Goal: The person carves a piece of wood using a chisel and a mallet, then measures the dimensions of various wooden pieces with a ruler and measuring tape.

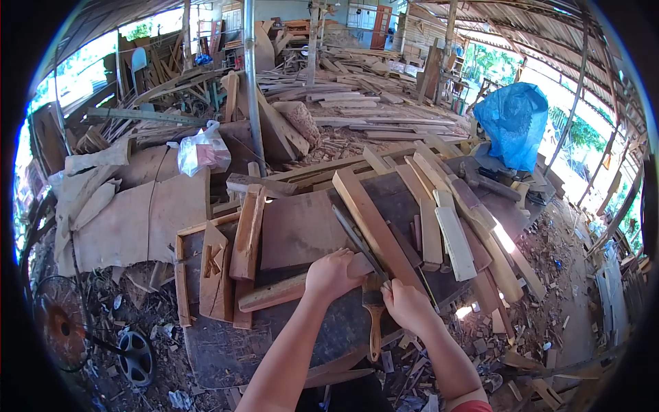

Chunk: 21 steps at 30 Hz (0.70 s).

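Observation:
My left hand (334,275) is closed over the top of a short wooden beam (278,291) lying across the dark worktable (274,350). My right hand (410,307) is closed at the near end of a long, narrow, dark metal tool, like a file (353,231), which slants away past the end of the beam. Just left of the right hand a paintbrush (375,326) with a wooden handle lies at the table's near edge. A thick plank (379,232) runs alongside the metal tool. Left of the beam lies a piece of wood (215,273) with a K-shaped cutout.
Several boards (456,237) lie on the table's right side. A grooved block (248,233) sits at the left. A plastic bag (203,150) rests on sheeting behind, near a metal post (253,89). A blue tarp (511,123) stands at right. Wood scraps litter the ground.

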Tool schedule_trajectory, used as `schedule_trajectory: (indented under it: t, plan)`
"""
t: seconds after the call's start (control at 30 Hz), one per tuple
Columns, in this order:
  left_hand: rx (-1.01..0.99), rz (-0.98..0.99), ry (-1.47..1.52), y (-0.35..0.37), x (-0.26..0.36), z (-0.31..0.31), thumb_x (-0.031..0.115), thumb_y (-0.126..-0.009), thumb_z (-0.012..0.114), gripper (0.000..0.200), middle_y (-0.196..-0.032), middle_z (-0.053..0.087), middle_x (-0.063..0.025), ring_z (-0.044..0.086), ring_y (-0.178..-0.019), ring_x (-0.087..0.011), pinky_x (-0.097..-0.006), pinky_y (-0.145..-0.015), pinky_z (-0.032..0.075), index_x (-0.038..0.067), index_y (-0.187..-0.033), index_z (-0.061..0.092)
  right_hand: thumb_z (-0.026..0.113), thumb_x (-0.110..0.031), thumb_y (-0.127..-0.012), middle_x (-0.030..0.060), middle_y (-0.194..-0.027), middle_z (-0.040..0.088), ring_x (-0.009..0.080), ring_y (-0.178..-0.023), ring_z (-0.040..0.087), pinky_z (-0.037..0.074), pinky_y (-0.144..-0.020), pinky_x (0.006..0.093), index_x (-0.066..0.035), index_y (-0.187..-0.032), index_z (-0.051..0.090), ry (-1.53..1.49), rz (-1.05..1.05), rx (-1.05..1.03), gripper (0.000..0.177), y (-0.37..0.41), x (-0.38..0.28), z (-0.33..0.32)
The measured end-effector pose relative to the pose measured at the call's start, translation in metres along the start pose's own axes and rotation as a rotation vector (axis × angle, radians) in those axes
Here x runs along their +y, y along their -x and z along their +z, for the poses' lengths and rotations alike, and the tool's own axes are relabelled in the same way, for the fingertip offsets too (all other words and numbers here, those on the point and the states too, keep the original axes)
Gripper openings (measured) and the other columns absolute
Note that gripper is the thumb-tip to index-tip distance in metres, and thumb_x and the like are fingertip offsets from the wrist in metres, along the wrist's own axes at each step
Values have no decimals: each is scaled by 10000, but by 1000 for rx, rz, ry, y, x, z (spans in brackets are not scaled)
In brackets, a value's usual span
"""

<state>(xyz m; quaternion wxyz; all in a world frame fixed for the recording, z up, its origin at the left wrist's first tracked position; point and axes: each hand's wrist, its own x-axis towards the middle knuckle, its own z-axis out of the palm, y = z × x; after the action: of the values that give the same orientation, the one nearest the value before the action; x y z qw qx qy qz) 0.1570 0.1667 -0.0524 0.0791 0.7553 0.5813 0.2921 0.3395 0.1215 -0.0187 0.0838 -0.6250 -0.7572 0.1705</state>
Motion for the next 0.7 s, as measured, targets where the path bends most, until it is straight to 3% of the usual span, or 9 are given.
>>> schedule_trajectory:
  t: [0.1, 0.7]
  plan:
    - [-9, 6, 7, 0, 0, -1, 387, -635, 708, 551, -1157, 568, -153, 567, -1028, -273, -344, -868, 463, 22, -1034, 600, 389, -315, -921, 209, -676, 600, 395, -666, 600, 474, -611, 494, -20, -852, 485, 31, -66, 77, 317, -2, 7, 6]
    - [8, 8, 20, 0, -2, 2, 367, -617, 712, 522, -1145, 575, -154, 571, -1024, -270, -342, -872, 462, 34, -1008, 617, 389, -309, -919, 213, -707, 606, 405, -691, 601, 471, -625, 502, -20, -867, 475, -10, -43, 60, 306, -6, 2, 7]
